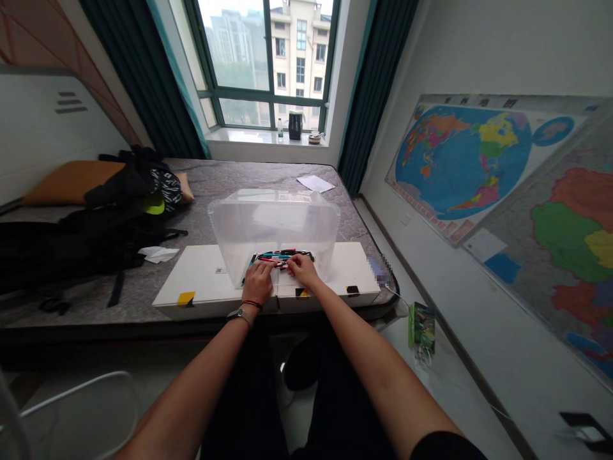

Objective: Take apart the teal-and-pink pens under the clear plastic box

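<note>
Several pens (287,253) in black, teal, red and white lie in a loose pile within a clear plastic bin (306,220). My left hand (259,280), wearing a watch and a thin red-and-dark bracelet, is closed at the left of the pile, with a red pen (269,260) at its fingertips. Across from it, my right hand (302,269) pinches at the pens from the right; its fingertips seem to be on one, though small details are hard to make out. Beneath the bin are two white boxes (191,271) set side by side.
The boxes rest at the front edge of a grey mattress (201,191). A black bag (129,179) and white tissue (158,253) are to the left. Behind the bin lies a paper sheet (315,183). A green box (422,328) with cables is low at the right.
</note>
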Demonstrator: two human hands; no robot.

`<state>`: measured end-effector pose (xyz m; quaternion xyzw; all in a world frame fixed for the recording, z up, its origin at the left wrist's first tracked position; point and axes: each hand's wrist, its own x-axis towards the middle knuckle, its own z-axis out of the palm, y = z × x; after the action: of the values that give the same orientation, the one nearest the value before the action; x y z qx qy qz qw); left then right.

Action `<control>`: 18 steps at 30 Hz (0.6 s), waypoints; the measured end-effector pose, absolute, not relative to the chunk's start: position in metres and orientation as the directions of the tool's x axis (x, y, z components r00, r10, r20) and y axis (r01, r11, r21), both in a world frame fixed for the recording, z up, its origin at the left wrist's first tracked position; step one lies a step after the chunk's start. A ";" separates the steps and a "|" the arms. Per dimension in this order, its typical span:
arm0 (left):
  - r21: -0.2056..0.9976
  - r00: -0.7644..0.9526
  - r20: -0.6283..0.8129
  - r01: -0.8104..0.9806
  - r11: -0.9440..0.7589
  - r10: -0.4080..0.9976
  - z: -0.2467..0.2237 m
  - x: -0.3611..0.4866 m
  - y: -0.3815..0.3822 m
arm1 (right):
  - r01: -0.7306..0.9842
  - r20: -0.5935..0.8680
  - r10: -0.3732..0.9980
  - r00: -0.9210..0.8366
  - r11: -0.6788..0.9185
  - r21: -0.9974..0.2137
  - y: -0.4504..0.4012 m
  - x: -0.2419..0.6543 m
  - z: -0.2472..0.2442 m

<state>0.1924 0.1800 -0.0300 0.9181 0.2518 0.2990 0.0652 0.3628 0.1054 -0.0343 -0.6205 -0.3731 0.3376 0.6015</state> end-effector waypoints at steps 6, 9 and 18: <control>0.274 0.688 0.533 0.411 -0.869 0.493 -0.029 0.193 0.180 | 0.378 0.129 0.876 0.464 -0.065 -0.923 0.104 0.363 -0.030; 0.280 0.682 0.539 0.409 -0.869 0.494 -0.030 0.193 0.180 | 0.504 0.167 0.885 0.435 -0.086 -0.859 0.104 0.362 -0.025; 0.289 0.660 0.544 0.433 -0.854 0.519 -0.032 0.193 0.181 | 0.430 0.117 0.907 0.404 -0.076 -0.900 0.107 0.364 -0.029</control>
<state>0.1935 0.1813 -0.0324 0.9085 0.2620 0.3186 0.0672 0.3637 0.1067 -0.0295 -0.6892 -0.4852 0.2505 0.4762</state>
